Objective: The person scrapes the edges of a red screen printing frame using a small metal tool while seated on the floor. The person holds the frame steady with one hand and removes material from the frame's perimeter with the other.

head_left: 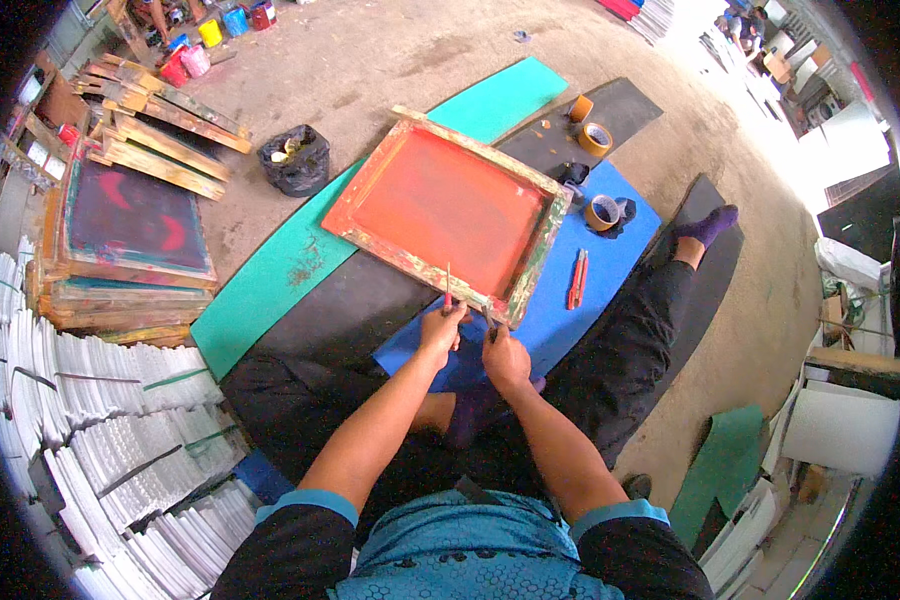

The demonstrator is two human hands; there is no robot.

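Note:
A wooden screen-printing frame (440, 200) with orange-red mesh lies tilted before me, its paint-stained near corner towards my hands. My left hand (442, 335) is closed around a slim red-handled tool (448, 297) with a thin metal shaft pointing up over the frame's near edge. Just right of it, my right hand (507, 358) is closed in a fist at the frame's near corner. It grips a small dark tool (489, 322), mostly hidden by the fingers. Two red utility knives (577, 280) lie side by side on the blue mat (610, 262), right of the frame.
Rolls of brown tape (602, 212) stand on the mats beyond the knives. A black bag (295, 160) sits left of the frame. More screen frames (135, 215) are stacked at left, above bundled white sheets (140, 440). My outstretched leg (620, 370) borders the right side.

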